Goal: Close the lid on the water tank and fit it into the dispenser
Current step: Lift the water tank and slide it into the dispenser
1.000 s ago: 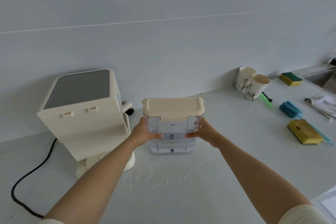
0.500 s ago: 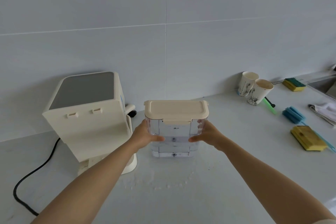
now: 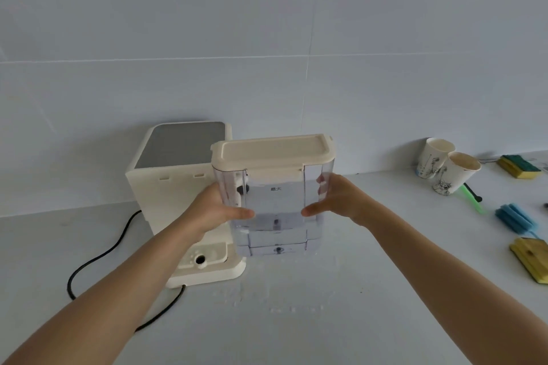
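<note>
The clear water tank hangs above the counter, upright, with its cream lid shut on top. My left hand grips its left side and my right hand grips its right side, thumbs on the front face. The cream dispenser stands just left of the tank with its back towards me. Its base plate with a round port lies bare below the tank's left corner.
A black power cord loops on the counter left of the dispenser. Two paper cups stand at the back right by the tiled wall. Yellow and blue sponges lie at the far right. Water drops speckle the counter.
Both hands have lifted the tank off the counter and carried it left, closer to the dispenser. The camera has also shifted, so the dispenser's base now shows.
</note>
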`<control>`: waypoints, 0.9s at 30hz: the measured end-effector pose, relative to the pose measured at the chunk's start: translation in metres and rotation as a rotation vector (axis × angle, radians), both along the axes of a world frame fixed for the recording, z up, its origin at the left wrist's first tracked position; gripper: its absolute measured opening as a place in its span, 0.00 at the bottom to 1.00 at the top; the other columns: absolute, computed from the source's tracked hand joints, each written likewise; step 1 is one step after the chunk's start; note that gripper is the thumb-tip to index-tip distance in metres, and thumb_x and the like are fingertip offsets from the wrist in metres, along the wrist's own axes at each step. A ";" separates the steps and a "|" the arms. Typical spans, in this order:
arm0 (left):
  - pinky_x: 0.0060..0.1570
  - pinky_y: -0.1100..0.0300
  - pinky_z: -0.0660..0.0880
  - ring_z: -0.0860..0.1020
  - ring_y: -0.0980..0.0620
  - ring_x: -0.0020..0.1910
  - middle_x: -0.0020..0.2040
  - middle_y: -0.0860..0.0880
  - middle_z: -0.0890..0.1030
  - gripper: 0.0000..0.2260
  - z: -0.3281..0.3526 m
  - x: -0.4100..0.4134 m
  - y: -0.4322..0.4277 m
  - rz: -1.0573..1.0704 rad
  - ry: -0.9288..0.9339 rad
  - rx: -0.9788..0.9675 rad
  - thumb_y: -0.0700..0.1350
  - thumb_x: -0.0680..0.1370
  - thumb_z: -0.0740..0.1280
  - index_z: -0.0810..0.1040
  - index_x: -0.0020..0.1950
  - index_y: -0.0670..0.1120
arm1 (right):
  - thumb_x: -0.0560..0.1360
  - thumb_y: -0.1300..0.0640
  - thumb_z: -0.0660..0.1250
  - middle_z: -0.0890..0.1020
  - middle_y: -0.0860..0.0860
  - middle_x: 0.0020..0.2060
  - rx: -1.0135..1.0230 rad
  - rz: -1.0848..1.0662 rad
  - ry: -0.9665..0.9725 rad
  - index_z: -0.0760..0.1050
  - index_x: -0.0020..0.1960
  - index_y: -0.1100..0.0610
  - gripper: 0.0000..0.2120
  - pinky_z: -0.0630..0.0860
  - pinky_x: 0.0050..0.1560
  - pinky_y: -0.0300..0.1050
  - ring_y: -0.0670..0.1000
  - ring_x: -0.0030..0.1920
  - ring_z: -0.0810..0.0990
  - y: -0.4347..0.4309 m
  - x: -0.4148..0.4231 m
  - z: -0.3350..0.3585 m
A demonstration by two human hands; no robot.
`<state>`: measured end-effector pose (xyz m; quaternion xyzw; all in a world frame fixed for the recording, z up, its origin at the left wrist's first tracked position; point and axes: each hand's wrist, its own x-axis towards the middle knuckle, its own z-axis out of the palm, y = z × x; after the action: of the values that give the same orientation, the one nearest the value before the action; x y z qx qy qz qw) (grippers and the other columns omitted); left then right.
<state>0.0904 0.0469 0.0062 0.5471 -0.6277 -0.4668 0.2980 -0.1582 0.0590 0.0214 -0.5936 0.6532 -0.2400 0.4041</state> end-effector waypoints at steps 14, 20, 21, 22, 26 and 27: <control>0.38 0.63 0.74 0.80 0.52 0.45 0.44 0.50 0.82 0.17 0.051 0.108 0.016 0.195 0.019 0.041 0.36 0.63 0.75 0.79 0.49 0.45 | 0.58 0.65 0.77 0.78 0.41 0.39 -0.076 0.210 -0.193 0.73 0.40 0.47 0.20 0.69 0.41 0.34 0.46 0.45 0.77 -0.020 0.118 0.034; 0.41 0.61 0.75 0.79 0.52 0.46 0.44 0.51 0.82 0.15 0.050 0.134 0.007 0.231 0.044 0.091 0.36 0.62 0.76 0.79 0.43 0.49 | 0.58 0.68 0.76 0.79 0.45 0.40 -0.047 0.221 -0.262 0.74 0.41 0.49 0.20 0.71 0.46 0.39 0.47 0.45 0.77 -0.030 0.145 0.030; 0.41 0.62 0.75 0.79 0.52 0.47 0.46 0.51 0.82 0.16 0.049 0.136 0.005 0.238 0.042 0.099 0.36 0.62 0.76 0.79 0.46 0.47 | 0.59 0.69 0.76 0.79 0.47 0.41 -0.044 0.209 -0.269 0.75 0.43 0.52 0.20 0.70 0.48 0.41 0.50 0.47 0.77 -0.031 0.148 0.029; 0.42 0.62 0.75 0.78 0.52 0.48 0.46 0.50 0.81 0.17 0.047 0.138 0.004 0.243 0.044 0.105 0.36 0.62 0.76 0.79 0.47 0.47 | 0.59 0.69 0.76 0.79 0.49 0.43 -0.044 0.200 -0.275 0.75 0.46 0.54 0.21 0.69 0.50 0.42 0.51 0.48 0.76 -0.031 0.150 0.028; 0.41 0.62 0.74 0.78 0.55 0.46 0.43 0.54 0.81 0.15 0.042 0.141 0.000 0.236 0.071 0.116 0.35 0.63 0.76 0.78 0.40 0.54 | 0.59 0.70 0.75 0.79 0.52 0.47 -0.056 0.194 -0.278 0.73 0.49 0.54 0.23 0.69 0.53 0.44 0.53 0.51 0.75 -0.034 0.156 0.024; 0.41 0.62 0.73 0.78 0.57 0.45 0.43 0.55 0.81 0.16 0.041 0.141 -0.001 0.232 0.071 0.119 0.35 0.63 0.75 0.78 0.40 0.54 | 0.59 0.70 0.75 0.79 0.52 0.48 -0.057 0.194 -0.273 0.73 0.48 0.53 0.23 0.70 0.54 0.44 0.53 0.52 0.75 -0.035 0.157 0.022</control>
<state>0.2315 0.0458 0.0470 0.6159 -0.5202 -0.4847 0.3392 -0.0017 0.0239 0.0437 -0.6268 0.5250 -0.2966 0.4934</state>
